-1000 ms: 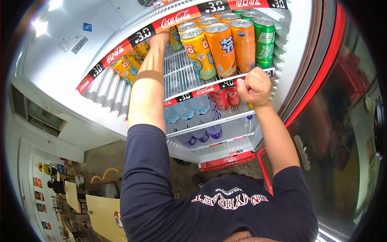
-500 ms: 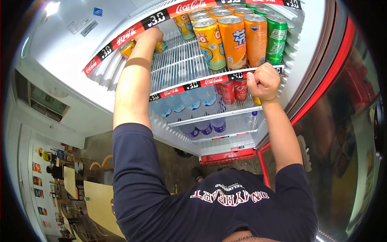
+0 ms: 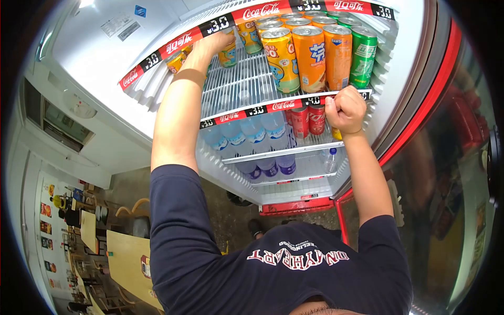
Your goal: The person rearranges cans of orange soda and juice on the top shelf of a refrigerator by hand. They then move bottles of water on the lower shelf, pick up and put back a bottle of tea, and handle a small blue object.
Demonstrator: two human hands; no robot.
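My left hand (image 3: 212, 45) reaches into the upper shelf from the left, its fingers closed at the top of a yellow can (image 3: 228, 55) and partly behind the price strip. Another yellow can (image 3: 176, 63) stands left of my wrist. My right hand (image 3: 347, 109) is closed at the front edge of the shelf (image 3: 273, 105), near its right end. Behind that edge stand a large yellow can (image 3: 281, 60), orange cans (image 3: 309, 60) and green cans (image 3: 363, 56) in rows.
Water bottles (image 3: 255, 132) and red cans (image 3: 316, 119) stand on the shelf below, with purple-labelled bottles (image 3: 269, 167) lower down. The open fridge door (image 3: 420, 152) is on the right. Tables (image 3: 126, 265) and chairs lie to the lower left.
My left hand has moved right along the upper shelf, and the yellow can at its fingers has shifted right with it. My right hand stays at the shelf edge. The view has shifted slightly.
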